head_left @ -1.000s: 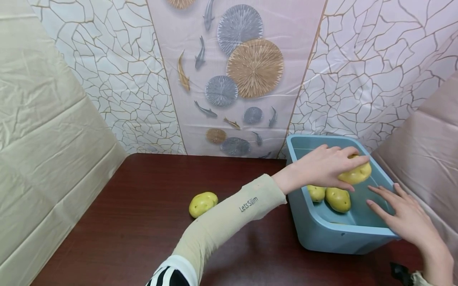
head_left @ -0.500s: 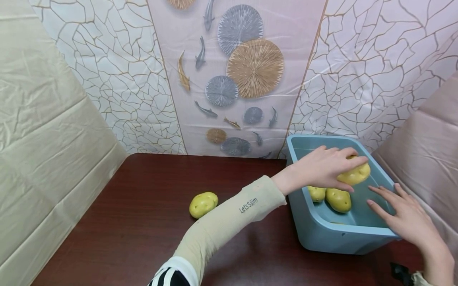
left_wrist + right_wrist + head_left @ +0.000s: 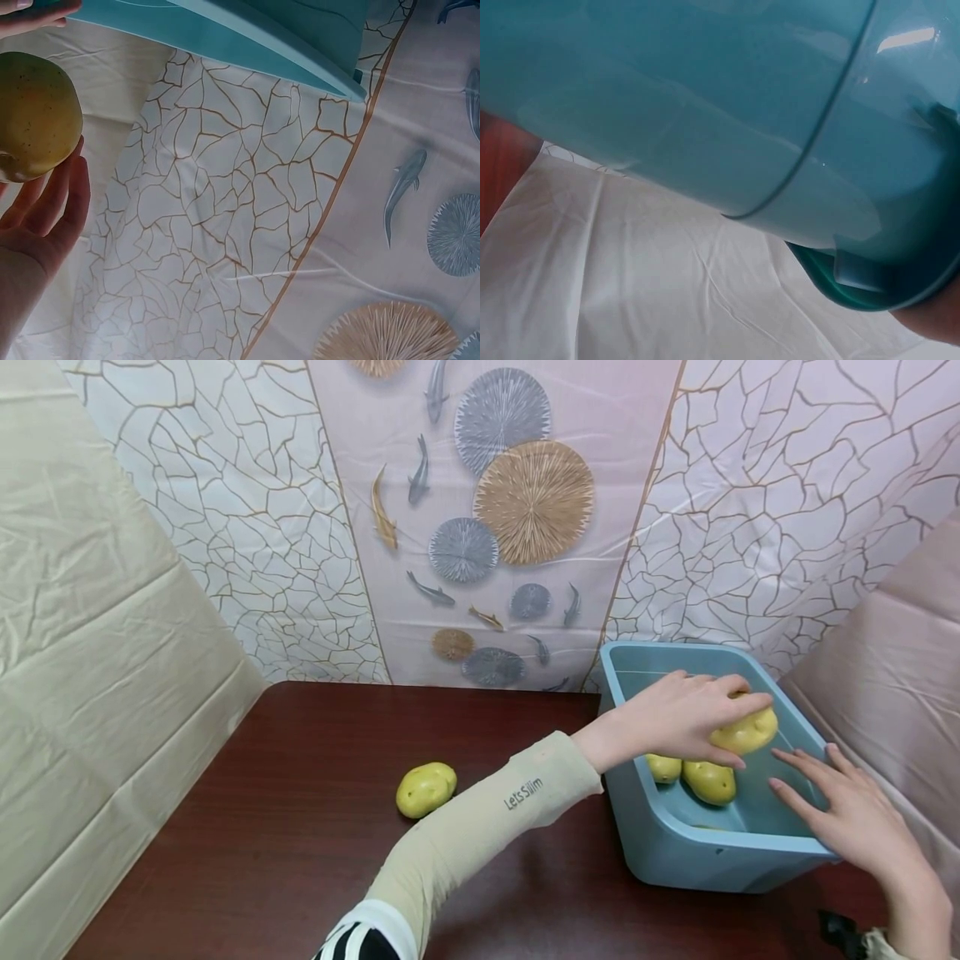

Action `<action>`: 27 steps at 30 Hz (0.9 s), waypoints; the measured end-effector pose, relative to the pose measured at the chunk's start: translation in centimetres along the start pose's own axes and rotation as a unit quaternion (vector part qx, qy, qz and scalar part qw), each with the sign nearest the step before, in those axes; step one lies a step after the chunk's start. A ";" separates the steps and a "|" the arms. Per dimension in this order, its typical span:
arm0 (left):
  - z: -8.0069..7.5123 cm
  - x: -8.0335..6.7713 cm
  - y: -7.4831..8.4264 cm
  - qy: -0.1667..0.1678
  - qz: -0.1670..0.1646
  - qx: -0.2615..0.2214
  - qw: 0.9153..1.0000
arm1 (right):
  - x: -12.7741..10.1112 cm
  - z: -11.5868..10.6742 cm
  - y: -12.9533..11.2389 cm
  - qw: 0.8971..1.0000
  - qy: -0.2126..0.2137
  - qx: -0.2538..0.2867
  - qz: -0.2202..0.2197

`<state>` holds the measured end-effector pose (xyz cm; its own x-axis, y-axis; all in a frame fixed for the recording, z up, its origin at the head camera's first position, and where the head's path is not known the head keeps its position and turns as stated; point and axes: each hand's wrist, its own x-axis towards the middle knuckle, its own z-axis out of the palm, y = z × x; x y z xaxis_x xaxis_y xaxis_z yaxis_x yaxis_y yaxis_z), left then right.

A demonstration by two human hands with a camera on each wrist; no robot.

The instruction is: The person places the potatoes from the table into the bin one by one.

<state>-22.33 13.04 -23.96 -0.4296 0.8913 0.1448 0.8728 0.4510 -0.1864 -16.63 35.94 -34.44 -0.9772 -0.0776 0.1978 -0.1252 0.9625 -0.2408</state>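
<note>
A yellow potato (image 3: 753, 735) is gripped from above by the curled fingers of the left hand (image 3: 678, 717), over the opening of a blue bin (image 3: 693, 864) set at the right end of the table (image 3: 262, 860). Its long axis is turned roughly sideways, the bare end pointed at the bin's right wall; the other end is covered by the hand. The right hand (image 3: 858, 817) is spread wide at the bin's right rim, beside the front corner. Inside, a second potato (image 3: 708, 783) is slanted toward the front right corner, and a third potato (image 3: 663, 768) is partly hidden.

A loose potato (image 3: 426, 790) is left well in from the table's far edge, its long axis tilted toward the far right. The tabletop is dark reddish and glossy. A patterned backdrop (image 3: 262, 527) is hung behind the far edge, flanked by a cream cloth (image 3: 90, 652) and a pinkish cloth (image 3: 885, 652).
</note>
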 end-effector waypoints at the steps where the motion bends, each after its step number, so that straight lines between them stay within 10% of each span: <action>1: 0.0 0.0 0.0 0.000 0.000 0.001 1.000 | 0.0 0.0 0.0 1.000 0.000 -0.001 0.000; 27: 0.4 -0.6 0.0 0.045 -0.009 0.039 0.998 | -0.1 0.0 0.0 1.000 0.009 0.000 -0.011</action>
<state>-22.19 12.53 -24.48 -0.4190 0.8769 0.2357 0.8433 0.4720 -0.2570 -16.54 35.89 -34.50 -0.9709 -0.0948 0.2201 -0.1472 0.9607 -0.2355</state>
